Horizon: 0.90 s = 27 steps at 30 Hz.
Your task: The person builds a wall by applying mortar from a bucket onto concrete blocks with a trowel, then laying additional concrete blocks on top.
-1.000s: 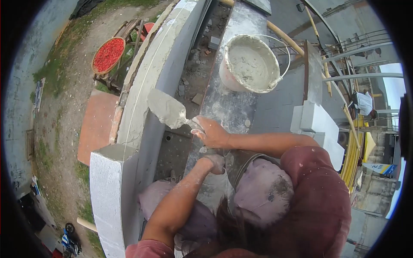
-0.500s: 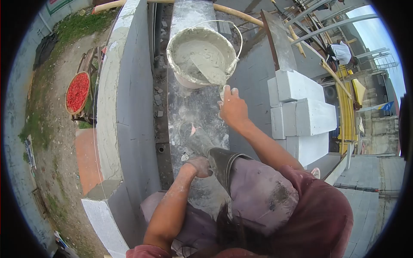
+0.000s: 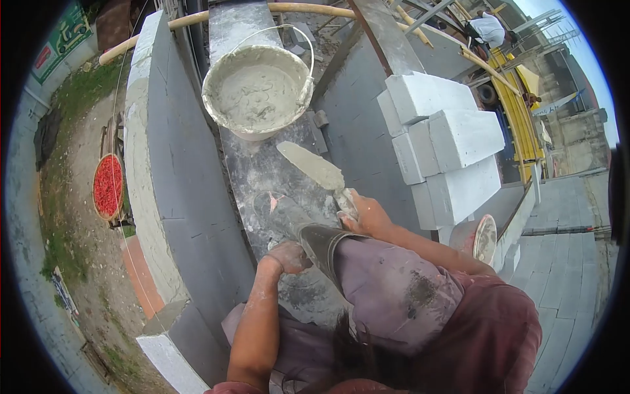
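Note:
My right hand (image 3: 366, 215) is closed round the handle of a trowel (image 3: 311, 165), whose blade carries grey mortar and points up and left, clear of the bucket. My left hand (image 3: 289, 257) is closed beside the dark boot (image 3: 318, 246); whatever it may hold is hidden. A white bucket (image 3: 257, 92) of wet grey mortar, its wire handle raised, stands on the mortar-stained plank (image 3: 246, 190) ahead of my hands. Along the left runs a block wall (image 3: 190, 197) with mortar on its top edge.
White blocks (image 3: 459, 138) are stacked at the right, with another bucket (image 3: 484, 240) below them. A bamboo pole (image 3: 308, 9) crosses the far end. A string runs along the left wall. Red items fill a round tray (image 3: 108, 187) on the ground. Another person (image 3: 487, 31) is far off, upper right.
My right hand has drawn the trowel out of the bucket and back toward my knee. The view has shifted, and the second bucket at the right now shows more fully.

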Available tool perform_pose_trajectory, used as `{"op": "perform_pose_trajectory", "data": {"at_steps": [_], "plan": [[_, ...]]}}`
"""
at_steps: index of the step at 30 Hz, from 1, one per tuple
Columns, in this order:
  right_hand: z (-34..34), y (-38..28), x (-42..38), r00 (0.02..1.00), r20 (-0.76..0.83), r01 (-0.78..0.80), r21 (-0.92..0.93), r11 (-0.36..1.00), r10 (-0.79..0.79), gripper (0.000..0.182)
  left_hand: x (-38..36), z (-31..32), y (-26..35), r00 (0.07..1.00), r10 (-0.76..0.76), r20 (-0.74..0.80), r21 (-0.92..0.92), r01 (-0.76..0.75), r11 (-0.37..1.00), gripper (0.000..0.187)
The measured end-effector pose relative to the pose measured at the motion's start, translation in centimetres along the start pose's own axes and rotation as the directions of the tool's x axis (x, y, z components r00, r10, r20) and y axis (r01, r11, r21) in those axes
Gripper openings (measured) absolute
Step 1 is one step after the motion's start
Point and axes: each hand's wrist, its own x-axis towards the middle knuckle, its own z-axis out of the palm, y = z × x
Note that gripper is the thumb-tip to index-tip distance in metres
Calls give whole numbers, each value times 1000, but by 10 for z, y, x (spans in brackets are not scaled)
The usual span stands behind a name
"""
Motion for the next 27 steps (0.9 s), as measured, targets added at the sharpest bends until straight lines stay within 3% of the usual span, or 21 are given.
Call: {"op": "perform_pose_trajectory", "data": {"at_steps": [2,3,4,5,6,8,9,11,12,14,15,17,20,22,23,25,26,27], "plan": [[-45,-41,44,998,20,-66,368,927,63,51,3,0,-5,998,54,19,-17,-54,998,34],[-70,-67,70,961,199,-275,573,772,195,43,3,-5,-7,997,14,79,-34,-11,999,33],[-91,-87,95,885,382,-465,708,531,265,36,4,-9,-8,990,-26,142,-41,32,999,31],[-107,-94,114,858,471,-514,788,339,207,31,5,-11,-9,986,10,164,-23,-6,1000,31],[-119,-95,131,835,538,-550,825,130,117,28,2,-11,-13,994,31,103,-45,-27,999,31],[-132,-91,163,780,620,-626,768,-133,-91,27,-4,-20,-15,997,53,51,-66,-49,997,30],[-124,-89,178,782,617,-623,771,-130,-86,27,-7,-29,-14,1000,-6,26,-131,9,991,29],[-100,-81,212,694,720,-661,649,-376,23,24,-7,-39,-25,995,-101,-27,-229,92,969,30],[-89,-82,225,694,719,-664,651,-369,19,24,-4,-38,-35,994,-102,-35,-229,91,969,30],[-64,-88,240,690,669,-558,735,-385,277,20,0,-37,-54,969,-176,-174,-306,117,945,28],[-57,-95,240,681,648,-535,758,-372,341,22,1,-42,-55,965,-200,-172,-317,138,938,28],[-60,-99,231,675,695,-591,711,-381,248,22,-5,-53,-46,927,-338,-165,-503,215,837,27],[-73,-105,231,584,768,-648,636,-419,264,25,-3,-49,-45,842,-499,-205,-590,300,749,27],[-82,-109,242,550,804,-684,589,-430,225,27,-3,-52,-25,695,-638,-332,-781,177,599,27],[-87,-110,244,530,812,-666,578,-471,245,29,-5,-51,-9,692,-653,-307,-793,194,578,27],[-98,-114,243,492,827,-638,556,-533,274,32,-15,-41,21,540,-782,-310,-945,-85,315,27],[-104,-116,238,470,833,-635,549,-543,293,35,-24,-33,35,552,-785,-280,-953,-61,297,27],[-112,-119,233,447,839,-633,542,-553,311,39,-36,-20,50,513,-836,-195,-981,-100,167,27]]}}
